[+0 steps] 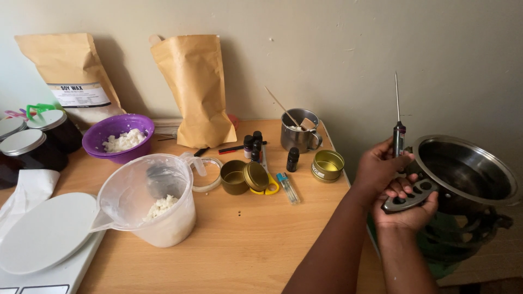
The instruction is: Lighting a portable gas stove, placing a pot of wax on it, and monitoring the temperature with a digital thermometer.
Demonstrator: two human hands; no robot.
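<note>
The left hand is curled tight around a probe thermometer, with its thin metal spike pointing straight up — that keeps the sharp end away from the arms and the pot. The right hand is closed under the flat metal handle of a steel pot. The handle has holes in it, and the fingers wrap around it from below, so the pot stays level. The pot looks empty inside, and it sits on a dark burner stand just off the right end of the wooden table.

The other things are spread out on the table, well apart from the hands. A clear plastic jug lies tipped toward the camera with white wax flakes at its bottom. Behind it is a purple bowl with more flakes. Two brown paper bags lean on the wall so they stay up. Small gold tins sit open near little dark bottles, a lighter and yellow scissors — all close together in the middle. A steel mug holds a wooden stick. A white scale sits at the left front corner, with dark jars behind it.
</note>
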